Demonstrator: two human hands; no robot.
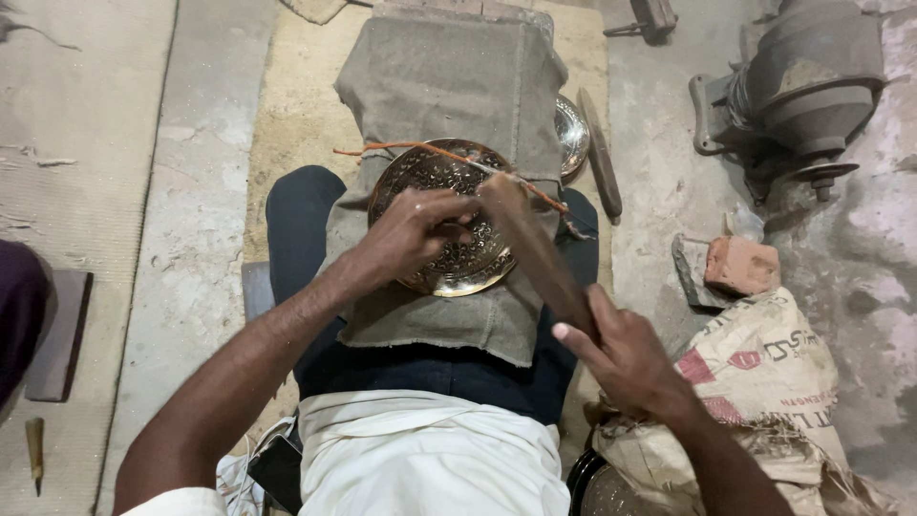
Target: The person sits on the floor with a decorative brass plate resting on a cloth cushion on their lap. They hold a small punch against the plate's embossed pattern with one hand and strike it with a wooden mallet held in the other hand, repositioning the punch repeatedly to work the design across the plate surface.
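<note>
A round engraved brass plate rests tilted on a grey cloth-covered block across my lap. My left hand lies on the plate's face, fingers pinched around a small tool I cannot make out clearly. My right hand grips the handle of a wooden mallet, whose head is raised beside my left fingers over the plate. An orange cord runs across the plate's upper rim.
A second shiny plate peeks out right of the block beside a wooden stick. A brick and a printed sack lie at right, a grey motor machine behind them. A dark slab lies left.
</note>
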